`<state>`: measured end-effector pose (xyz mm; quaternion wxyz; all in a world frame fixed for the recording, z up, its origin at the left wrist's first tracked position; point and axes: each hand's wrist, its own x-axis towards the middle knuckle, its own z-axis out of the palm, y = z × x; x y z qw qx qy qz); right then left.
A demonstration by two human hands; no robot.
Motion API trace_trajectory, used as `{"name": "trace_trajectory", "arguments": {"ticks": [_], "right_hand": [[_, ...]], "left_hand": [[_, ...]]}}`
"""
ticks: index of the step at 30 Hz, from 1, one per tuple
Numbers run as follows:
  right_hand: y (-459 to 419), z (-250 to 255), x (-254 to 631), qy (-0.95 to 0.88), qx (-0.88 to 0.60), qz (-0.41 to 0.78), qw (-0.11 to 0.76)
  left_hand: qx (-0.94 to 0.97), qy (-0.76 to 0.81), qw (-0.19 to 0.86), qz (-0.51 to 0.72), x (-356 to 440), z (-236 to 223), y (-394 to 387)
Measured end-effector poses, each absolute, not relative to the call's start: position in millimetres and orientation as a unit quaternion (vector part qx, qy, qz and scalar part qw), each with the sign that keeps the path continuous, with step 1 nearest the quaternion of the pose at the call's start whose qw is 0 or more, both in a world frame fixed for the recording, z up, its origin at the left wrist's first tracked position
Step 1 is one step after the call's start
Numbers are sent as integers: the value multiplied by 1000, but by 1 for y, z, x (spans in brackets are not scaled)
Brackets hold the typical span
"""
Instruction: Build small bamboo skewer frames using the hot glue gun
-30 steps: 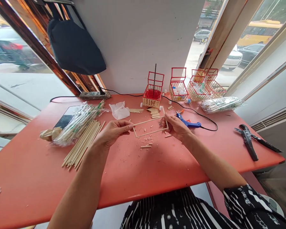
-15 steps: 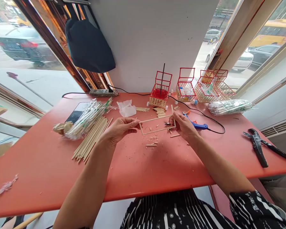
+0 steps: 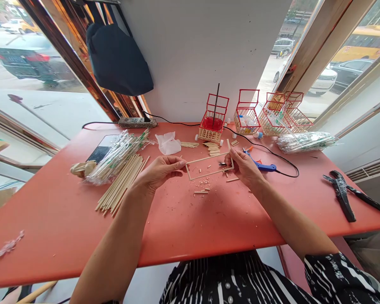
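Between my two hands a thin rectangular frame of wooden sticks [image 3: 209, 173] is held up over the table. My left hand [image 3: 164, 170] pinches its left corner between thumb and fingers. At the right end, my right hand [image 3: 242, 165] grips the short side, where one stick juts up past the corner. Below the frame lie small cut stick pieces [image 3: 201, 193] and wood crumbs. Just left of my left hand is a fan of loose wooden sticks [image 3: 122, 185]. A blue-handled glue gun [image 3: 266, 167] rests beyond my right hand, partly hidden by it.
Small stick-built carts [image 3: 210, 134] with red rims stand along the back of the red table [image 3: 190, 236]. Wrapped stick bundles [image 3: 305, 142] lie on both sides. Black-handled pliers [image 3: 342, 196] are at far right, a crumpled tissue [image 3: 168, 143] and a power strip [image 3: 137, 123] at the back.
Hardly anything differs. The left end of the stick frame has shifted very slightly; both hands keep their grip.
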<state>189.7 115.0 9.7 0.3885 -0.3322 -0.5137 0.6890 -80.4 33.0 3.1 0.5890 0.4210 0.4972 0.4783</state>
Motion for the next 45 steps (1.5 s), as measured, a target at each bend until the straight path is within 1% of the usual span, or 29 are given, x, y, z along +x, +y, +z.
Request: {"name": "trace_trajectory", "arguments": {"ticks": [4, 16, 20, 28, 35, 41, 45], "right_hand": [[114, 11, 190, -529, -329, 679, 389], [111, 10, 188, -562, -351, 607, 438], [109, 11, 187, -556, -375, 586, 455], [107, 10, 189, -585, -399, 528, 469], [107, 9, 191, -616, -395, 511, 451], [108, 7, 192, -654, -415, 445, 450], [108, 6, 191, -660, -420, 429, 452]], "left_hand": [[426, 496, 588, 477, -81, 3, 33], [431, 497, 587, 472, -83, 2, 33], [423, 495, 586, 483, -81, 4, 32], [397, 519, 551, 519, -74, 8, 32], [394, 527, 538, 527, -77, 8, 33], [427, 550, 508, 507, -73, 12, 32], [433, 556, 481, 522, -71, 8, 34]]}}
